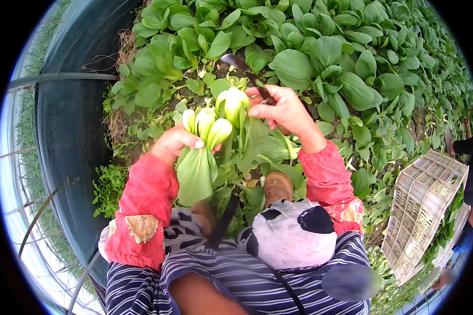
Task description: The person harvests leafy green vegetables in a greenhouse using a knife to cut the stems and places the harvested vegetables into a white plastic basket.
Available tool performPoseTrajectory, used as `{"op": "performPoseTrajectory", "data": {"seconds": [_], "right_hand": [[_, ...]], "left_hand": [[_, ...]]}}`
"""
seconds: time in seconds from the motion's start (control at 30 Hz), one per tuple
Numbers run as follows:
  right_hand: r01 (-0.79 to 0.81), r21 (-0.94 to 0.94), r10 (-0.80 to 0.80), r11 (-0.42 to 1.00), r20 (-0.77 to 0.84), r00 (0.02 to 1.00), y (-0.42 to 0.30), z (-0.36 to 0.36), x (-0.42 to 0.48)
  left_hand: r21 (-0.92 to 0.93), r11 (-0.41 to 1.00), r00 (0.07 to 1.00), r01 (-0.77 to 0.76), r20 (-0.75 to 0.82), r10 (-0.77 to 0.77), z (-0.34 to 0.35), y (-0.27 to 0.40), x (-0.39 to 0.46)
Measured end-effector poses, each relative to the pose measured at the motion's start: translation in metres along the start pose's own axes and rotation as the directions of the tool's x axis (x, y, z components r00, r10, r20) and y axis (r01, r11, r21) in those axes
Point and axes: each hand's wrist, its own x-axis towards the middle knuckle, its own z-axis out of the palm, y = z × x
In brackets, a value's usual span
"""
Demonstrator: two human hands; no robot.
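Note:
Several heads of bok choy [218, 132] are bunched in my left hand [171, 143], pale bases upward and leaves hanging down. My thumb presses across their stems. My right hand [287, 106] grips a knife [248, 70] with a dark shaft and a shiny tip, which points up and to the left, away from me. Close to its fingertips is one more bok choy head [233, 104], base up, beside the bunch. Whether those fingers touch it, I cannot tell. Beneath the right wrist, cut bok choy [278, 147] lies on the ground.
Growing bok choy [331, 67] fills the bed ahead and to the right. A dark plastic sheet wall [79, 157] with a pipe [63, 78] runs along the left. At right, a pale plastic crate [421, 212] stands tilted near another person's dark sleeve [464, 145]. My brown boot [278, 187] is below.

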Motion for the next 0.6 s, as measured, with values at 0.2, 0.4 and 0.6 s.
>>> {"op": "performPoseTrajectory", "data": {"seconds": [0.2, 0.4, 0.6], "right_hand": [[0.065, -0.83, -0.234, 0.554, -0.08, 0.969, 0.018, -0.026, 0.008], [-0.018, 0.005, 0.018, 1.0, 0.035, 0.999, 0.028, 0.0, -0.01], [-0.079, 0.116, 0.075, 0.99, 0.038, 0.996, 0.041, 0.0, -0.009]], "left_hand": [[0.227, 0.971, 0.996, 0.077, 0.031, -0.086, 0.006, 0.01, -0.002], [0.135, 0.987, 0.993, 0.087, 0.071, -0.097, -0.002, -0.01, 0.002], [-0.001, 1.0, 1.0, 0.006, -0.002, -0.006, 0.017, -0.015, 0.013]]}}
